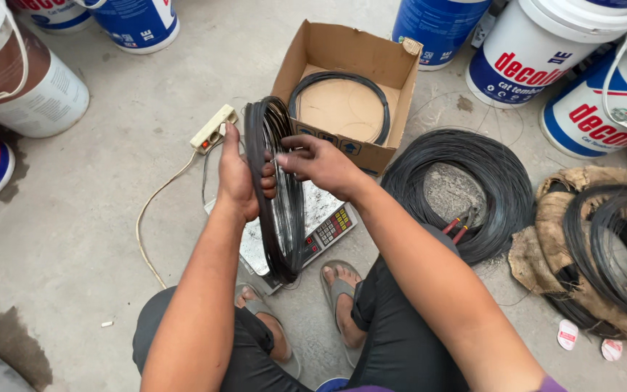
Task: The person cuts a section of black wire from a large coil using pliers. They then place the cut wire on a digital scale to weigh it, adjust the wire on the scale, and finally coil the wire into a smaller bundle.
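My left hand & right hand both grip the black wire coil upright, fingers closed round it, above the scale.

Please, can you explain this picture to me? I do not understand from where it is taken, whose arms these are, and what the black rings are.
The camera sits on a person's head and looks down, so the arms are that person's own. The person squats on a concrete floor. The left hand and right hand hold a coil of black wire upright, above a weighing scale. Behind it stands an open cardboard box with a thinner coil inside. To the right lie a large loose coil and more wire on sacking. Paint buckets stand around.
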